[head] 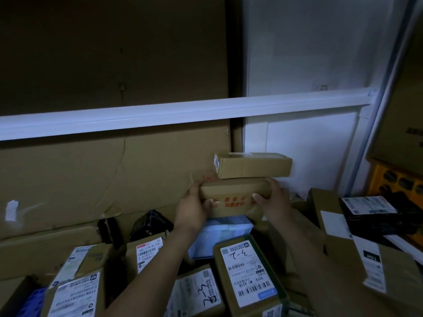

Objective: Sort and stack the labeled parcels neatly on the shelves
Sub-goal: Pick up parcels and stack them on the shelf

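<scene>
Left hand (194, 208) clamps left end of flat brown cardboard parcel with red print (233, 195), thumb on near face, fingers wrapped behind. Right hand (273, 200) clamps right end, same grip. Parcel held level, above pile, at mid-right of shelf bay. Smaller plain brown carton with white end label (253, 165) sits on its top, overhanging right edge. White shelf rail (160, 115) well above: open room overhead. Big cardboard sheet (103, 175) behind left, white wall (309, 145) behind right. Labelled brown parcels (247, 271) crowd near side below wrists.
</scene>
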